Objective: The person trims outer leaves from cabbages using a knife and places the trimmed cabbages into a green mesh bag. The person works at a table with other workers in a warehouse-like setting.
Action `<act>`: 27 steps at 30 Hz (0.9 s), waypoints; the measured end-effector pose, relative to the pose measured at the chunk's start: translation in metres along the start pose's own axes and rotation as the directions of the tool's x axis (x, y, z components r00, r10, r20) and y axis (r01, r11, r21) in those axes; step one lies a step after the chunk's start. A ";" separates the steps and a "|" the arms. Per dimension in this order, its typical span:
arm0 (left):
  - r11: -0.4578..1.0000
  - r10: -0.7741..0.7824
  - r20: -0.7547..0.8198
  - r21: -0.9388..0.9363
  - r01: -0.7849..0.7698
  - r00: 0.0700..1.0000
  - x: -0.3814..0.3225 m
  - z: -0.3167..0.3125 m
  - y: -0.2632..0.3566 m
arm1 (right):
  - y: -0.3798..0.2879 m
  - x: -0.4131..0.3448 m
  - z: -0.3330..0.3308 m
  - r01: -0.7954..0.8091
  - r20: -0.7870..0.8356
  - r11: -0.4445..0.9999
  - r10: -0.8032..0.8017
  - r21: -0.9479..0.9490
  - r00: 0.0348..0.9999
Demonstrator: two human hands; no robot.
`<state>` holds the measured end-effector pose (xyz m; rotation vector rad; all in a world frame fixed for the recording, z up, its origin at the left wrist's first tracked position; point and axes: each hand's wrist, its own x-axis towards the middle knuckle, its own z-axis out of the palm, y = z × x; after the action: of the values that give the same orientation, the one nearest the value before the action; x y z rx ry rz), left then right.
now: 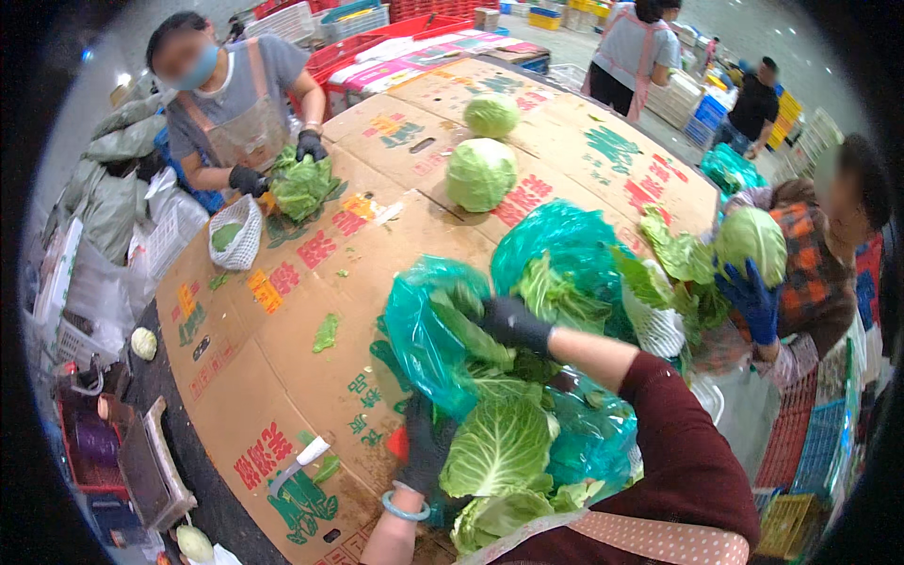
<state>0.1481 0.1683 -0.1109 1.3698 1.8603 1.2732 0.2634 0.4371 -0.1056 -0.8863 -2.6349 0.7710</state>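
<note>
A dark glove covers my right hand [519, 326], which grips loose cabbage leaves [472, 328] at the mouth of a green plastic bag [424, 325]. Motion blurs these leaves, and they partly hide the fingertips. My left hand [428, 443], also in a dark glove, is at the bag's lower edge; blur conceals whether its fingers are closed on the plastic. Just right of it lies a large veined cabbage leaf [501, 441], with more outer leaves [505, 519] close to my apron. A second green bag [558, 240] with leaves spreads beyond my right hand.
Flattened cardboard [282, 381] covers the table. A white-handled knife [300, 462] lies on the left, two cabbages [482, 174] at the back. Across, a person [240, 106] handles a cabbage [304, 185] beside a foam net [235, 233]. At right, a blue-gloved person holds another cabbage [751, 247].
</note>
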 end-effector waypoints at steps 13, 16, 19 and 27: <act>0.992 -0.015 0.550 -0.093 0.080 0.835 -0.173 -0.013 0.039 | -0.094 -0.267 -0.038 -0.156 0.352 0.673 -0.165 0.723 0.921; 0.998 -0.065 0.621 0.035 0.056 0.781 -0.197 0.002 0.024 | -0.114 -0.304 -0.031 0.057 0.197 0.806 -0.212 0.590 0.957; 0.986 -0.035 0.699 0.142 -0.091 0.714 -0.213 0.015 0.001 | -0.111 -0.339 -0.022 -0.234 0.312 0.819 0.072 0.523 0.947; 0.552 0.264 0.813 0.314 -0.772 0.519 -0.152 0.109 0.015 | -0.049 -0.449 -0.001 -0.302 -0.291 0.807 0.490 0.507 0.822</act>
<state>0.2996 0.0710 -0.1646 2.5674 1.3200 0.0994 0.5908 0.1264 -0.1085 -1.3212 -1.8098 1.0871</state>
